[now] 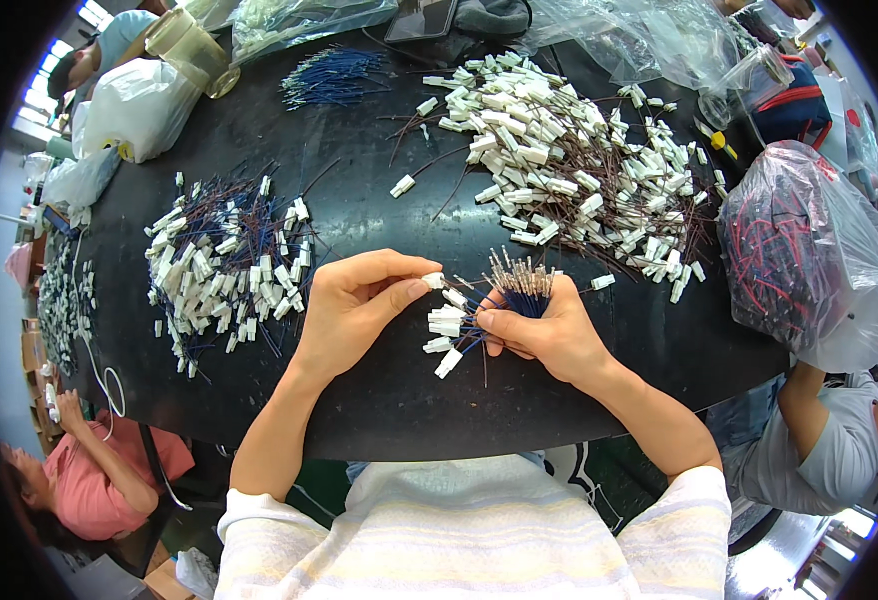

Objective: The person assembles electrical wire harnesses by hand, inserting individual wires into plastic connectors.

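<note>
The left fingers (400,297) pinch a connector (433,281) and, just right of them, the right fingers (507,323) clamp blue wires (527,301), which a slackened grip could spill.

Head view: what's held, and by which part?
Left hand: white connector, pinched by its body. Right hand: bundle of blue wires, gripped below the metal tips.
</note>
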`<move>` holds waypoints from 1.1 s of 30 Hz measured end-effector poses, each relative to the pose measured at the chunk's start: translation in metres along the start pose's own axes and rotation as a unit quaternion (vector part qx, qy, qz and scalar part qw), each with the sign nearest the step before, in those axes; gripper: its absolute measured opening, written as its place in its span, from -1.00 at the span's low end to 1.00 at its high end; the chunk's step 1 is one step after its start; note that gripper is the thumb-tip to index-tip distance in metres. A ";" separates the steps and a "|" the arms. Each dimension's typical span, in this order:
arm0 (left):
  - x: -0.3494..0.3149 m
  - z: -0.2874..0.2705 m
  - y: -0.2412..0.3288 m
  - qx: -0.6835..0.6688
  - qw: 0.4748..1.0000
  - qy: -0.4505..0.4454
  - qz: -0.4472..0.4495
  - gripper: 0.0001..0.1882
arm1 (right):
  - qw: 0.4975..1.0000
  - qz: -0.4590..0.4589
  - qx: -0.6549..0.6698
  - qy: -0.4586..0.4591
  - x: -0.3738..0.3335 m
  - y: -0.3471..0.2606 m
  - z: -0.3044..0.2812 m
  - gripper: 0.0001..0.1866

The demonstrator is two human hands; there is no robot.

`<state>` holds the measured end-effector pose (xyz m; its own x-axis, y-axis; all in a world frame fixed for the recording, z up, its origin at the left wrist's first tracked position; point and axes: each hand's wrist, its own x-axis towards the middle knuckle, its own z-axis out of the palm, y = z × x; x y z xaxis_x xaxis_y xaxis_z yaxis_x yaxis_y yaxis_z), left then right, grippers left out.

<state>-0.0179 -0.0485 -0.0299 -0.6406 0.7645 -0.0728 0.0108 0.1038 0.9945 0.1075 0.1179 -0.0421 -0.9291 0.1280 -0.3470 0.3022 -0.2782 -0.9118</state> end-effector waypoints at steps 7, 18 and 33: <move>-0.001 -0.001 -0.007 0.119 0.990 -0.040 0.070 -0.83 | 0.999 0.024 0.018 0.012 0.000 0.001 -0.001 -0.87; -0.001 0.008 -0.013 0.063 0.996 -0.050 0.045 -0.85 | 0.997 -0.067 -0.004 0.024 0.002 0.011 0.003 -0.86; 0.040 -0.009 -0.003 0.327 0.933 0.131 0.073 -0.91 | 0.996 -0.021 0.080 0.041 0.000 0.005 0.005 -0.89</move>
<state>-0.0506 -0.0235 -0.0356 -0.7603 0.6281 0.1654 0.5242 0.4430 0.7273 0.1081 0.1112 -0.0458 -0.9175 0.2178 -0.3329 0.2201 -0.4190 -0.8809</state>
